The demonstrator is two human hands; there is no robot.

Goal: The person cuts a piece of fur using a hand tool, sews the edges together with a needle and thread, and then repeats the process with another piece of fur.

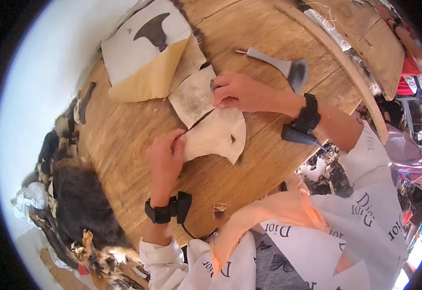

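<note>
**Cut in progress across a pale hide piece on the wooden surface**

Surface [269, 159]: round, wooden, bare planks, with scraps and fur heaped past its left edge. A dark fur pelt [82, 203] lies at the lower left, partly over the rim.

Hide piece [211, 113]: the work in hand, lying flat near the middle of the surface. It is pale cream, thin and irregular in outline, greyer and smudged on its upper half. A dark line runs slantwise across it from lower left to upper right; it reads as a cut already opened along most of that line, though whether the halves are fully parted cannot be told.

Left hand [165, 157]: fingers pressed together on the lower left corner of the hide piece, pinning it down.

Right hand [237, 92]: fingers closed around a small dark tool [213, 85], its tip on the upper half. The blade itself is too small to make out.

Judgement: the step is mid-cut. The next move calls for steady hold-down and a tool kept on the line.

Also present: a larger white and tan piece [148, 53] at upper left, and a grey scraper [281, 65] beyond the right hand, untouched.
</note>
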